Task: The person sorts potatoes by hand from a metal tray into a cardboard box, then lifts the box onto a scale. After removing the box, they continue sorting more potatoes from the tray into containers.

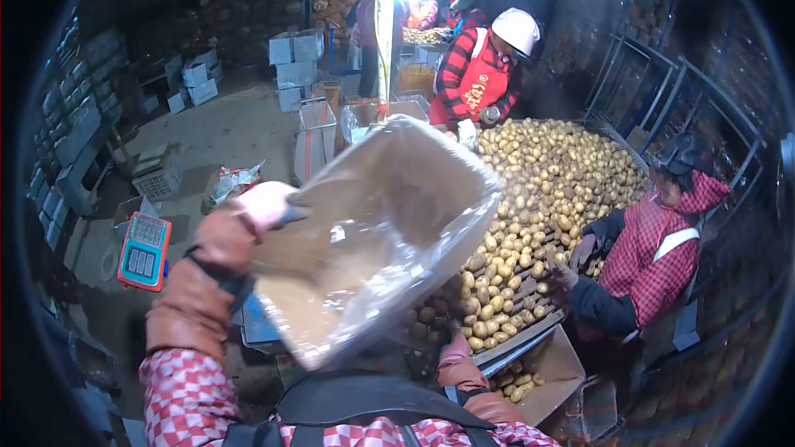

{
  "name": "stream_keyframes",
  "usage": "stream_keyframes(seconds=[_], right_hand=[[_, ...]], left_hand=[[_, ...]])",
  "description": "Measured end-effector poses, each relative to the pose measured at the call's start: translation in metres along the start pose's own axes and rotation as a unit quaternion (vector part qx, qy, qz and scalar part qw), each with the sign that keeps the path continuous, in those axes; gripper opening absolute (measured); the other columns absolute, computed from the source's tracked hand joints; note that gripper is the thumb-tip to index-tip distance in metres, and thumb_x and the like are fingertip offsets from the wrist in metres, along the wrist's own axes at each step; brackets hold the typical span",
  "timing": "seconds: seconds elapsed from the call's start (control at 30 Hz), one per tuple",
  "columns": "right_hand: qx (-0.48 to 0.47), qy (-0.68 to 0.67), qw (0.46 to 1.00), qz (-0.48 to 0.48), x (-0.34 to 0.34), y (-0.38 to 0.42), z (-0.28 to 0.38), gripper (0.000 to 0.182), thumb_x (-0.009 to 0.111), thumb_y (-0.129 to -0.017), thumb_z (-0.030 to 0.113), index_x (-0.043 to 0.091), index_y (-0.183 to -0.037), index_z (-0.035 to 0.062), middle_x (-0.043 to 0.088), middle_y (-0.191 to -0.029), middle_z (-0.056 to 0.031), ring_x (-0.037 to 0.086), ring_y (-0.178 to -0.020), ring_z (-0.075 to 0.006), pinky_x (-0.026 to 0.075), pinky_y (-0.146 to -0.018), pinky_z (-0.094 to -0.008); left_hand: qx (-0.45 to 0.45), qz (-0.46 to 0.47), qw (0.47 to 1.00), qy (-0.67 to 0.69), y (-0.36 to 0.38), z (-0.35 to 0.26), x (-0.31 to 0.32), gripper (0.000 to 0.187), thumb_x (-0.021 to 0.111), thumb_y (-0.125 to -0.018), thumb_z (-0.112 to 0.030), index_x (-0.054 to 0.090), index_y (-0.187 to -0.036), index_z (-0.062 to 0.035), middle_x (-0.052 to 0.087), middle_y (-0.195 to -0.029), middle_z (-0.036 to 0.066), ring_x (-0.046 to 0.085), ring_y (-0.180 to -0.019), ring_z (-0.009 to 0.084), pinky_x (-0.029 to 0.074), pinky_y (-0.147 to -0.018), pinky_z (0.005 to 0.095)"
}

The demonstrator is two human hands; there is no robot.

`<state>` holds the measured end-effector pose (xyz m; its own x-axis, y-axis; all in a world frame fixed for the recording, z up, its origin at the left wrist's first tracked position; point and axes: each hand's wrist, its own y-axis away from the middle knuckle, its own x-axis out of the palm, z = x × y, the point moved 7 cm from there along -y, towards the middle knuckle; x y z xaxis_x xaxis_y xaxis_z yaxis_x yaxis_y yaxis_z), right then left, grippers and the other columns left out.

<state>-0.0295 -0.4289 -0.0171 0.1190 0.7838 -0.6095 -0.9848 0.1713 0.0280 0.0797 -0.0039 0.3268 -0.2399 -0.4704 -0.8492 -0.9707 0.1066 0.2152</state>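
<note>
My left hand, in a pink and dark glove, grips the left rim of a cardboard box. The box is tilted in the air before me, its opening facing me. A clear plastic liner covers its inside, and no potatoes show in it. My right hand, in a pinkish glove, is low by the near edge of a sorting table heaped with potatoes. Its fingers are blurred and partly hidden. Close to my right forearm, another cardboard box holds several potatoes.
A person in a checked jacket reaches over the potatoes at right. Another in a red apron stands at the far side. A white pole rises behind the box. A scale and stacked boxes stand leftward.
</note>
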Motion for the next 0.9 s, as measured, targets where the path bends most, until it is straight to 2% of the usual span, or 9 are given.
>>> stream_keyframes(seconds=[0.1,0.13,0.23,0.3,0.43,0.5,0.67,0.7,0.9], right_hand=[[-0.041,0.022,0.999,-0.027,0.005,0.003,-0.005,0.034,0.063,-0.087,0.018,0.067,-0.120,0.0109,0.069,-0.111,-0.0177,0.066,-0.105,-0.0343,0.051,-0.092,-0.0398],[-0.036,0.022,0.999,-0.024,0.007,0.002,-0.009,0.035,0.062,-0.087,0.017,0.066,-0.121,0.0091,0.069,-0.110,-0.0183,0.066,-0.105,-0.0343,0.052,-0.092,-0.0400],[-0.042,-0.026,0.999,-0.005,0.004,0.007,0.003,0.033,0.061,-0.089,0.012,0.064,-0.121,0.0042,0.070,-0.108,-0.0176,0.068,-0.102,-0.0310,0.052,-0.091,-0.0391],[-0.044,-0.038,0.998,-0.012,0.009,0.006,-0.003,0.031,0.061,-0.090,0.012,0.065,-0.120,0.0029,0.070,-0.107,-0.0178,0.068,-0.102,-0.0305,0.052,-0.092,-0.0380],[-0.089,-0.047,0.994,-0.033,0.015,0.004,-0.017,0.031,0.063,-0.091,0.015,0.065,-0.119,0.0016,0.069,-0.109,-0.0190,0.066,-0.104,-0.0306,0.049,-0.095,-0.0369],[-0.065,0.037,0.996,-0.048,0.015,0.005,-0.023,0.033,0.057,-0.094,0.006,0.060,-0.127,0.0030,0.065,-0.116,-0.0126,0.060,-0.107,-0.0226,0.044,-0.101,-0.0344],[-0.081,-0.075,0.994,0.021,0.020,0.005,-0.013,0.035,0.058,-0.095,0.002,0.055,-0.130,-0.0020,0.063,-0.121,-0.0149,0.060,-0.113,-0.0233,0.045,-0.102,-0.0346],[-0.092,-0.183,0.979,-0.001,0.027,0.004,-0.027,0.036,0.055,-0.095,0.000,0.054,-0.131,-0.0021,0.061,-0.125,-0.0154,0.059,-0.114,-0.0237,0.046,-0.102,-0.0350],[-0.063,-0.102,0.993,0.009,0.026,0.006,-0.033,0.040,0.051,-0.093,-0.004,0.053,-0.133,-0.0037,0.061,-0.128,-0.0138,0.059,-0.115,-0.0226,0.044,-0.103,-0.0336]], left_hand=[[-0.016,-0.110,0.994,-0.009,0.084,0.077,-0.037,0.037,0.076,-0.083,-0.033,0.072,-0.114,-0.0121,0.068,-0.078,0.001,0.054,-0.065,0.0109,0.047,-0.060,0.0318],[-0.069,-0.122,0.990,-0.005,0.122,0.093,-0.046,0.041,0.076,-0.079,-0.032,0.071,-0.114,-0.0121,0.073,-0.097,0.014,0.070,-0.089,0.0253,0.052,-0.081,0.0373],[-0.143,-0.246,0.958,0.020,0.232,0.153,-0.048,0.035,0.078,-0.075,-0.028,0.074,-0.105,-0.0099,0.072,-0.094,0.015,0.069,-0.086,0.0291,0.052,-0.079,0.0356],[-0.222,-0.217,0.947,-0.077,0.290,0.193,-0.030,0.028,0.079,-0.077,-0.025,0.076,-0.103,-0.0138,0.073,-0.087,0.010,0.069,-0.080,0.0227,0.052,-0.076,0.0334],[-0.434,-0.030,0.877,-0.204,0.353,0.283,0.042,0.023,0.070,-0.081,-0.032,0.077,-0.098,-0.0174,0.072,-0.091,0.014,0.069,-0.087,0.0331,0.054,-0.080,0.0393],[-0.322,-0.121,0.899,-0.273,0.352,0.261,0.074,0.019,0.060,-0.080,-0.016,0.076,-0.090,-0.0146,0.071,-0.092,0.015,0.067,-0.091,0.0366,0.054,-0.082,0.0472],[-0.458,0.001,0.849,-0.263,0.317,0.351,0.162,0.023,0.054,-0.087,-0.017,0.075,-0.097,-0.0122,0.071,-0.104,0.016,0.068,-0.097,0.0367,0.054,-0.084,0.0486],[-0.454,-0.003,0.852,-0.262,0.304,0.363,0.173,0.024,0.054,-0.088,-0.017,0.075,-0.099,-0.0123,0.071,-0.104,0.016,0.068,-0.097,0.0366,0.054,-0.085,0.0486],[-0.496,-0.145,0.850,-0.102,0.212,0.391,0.212,0.026,0.052,-0.089,-0.016,0.074,-0.102,-0.0130,0.070,-0.106,0.018,0.065,-0.104,0.0377,0.052,-0.090,0.0485]])
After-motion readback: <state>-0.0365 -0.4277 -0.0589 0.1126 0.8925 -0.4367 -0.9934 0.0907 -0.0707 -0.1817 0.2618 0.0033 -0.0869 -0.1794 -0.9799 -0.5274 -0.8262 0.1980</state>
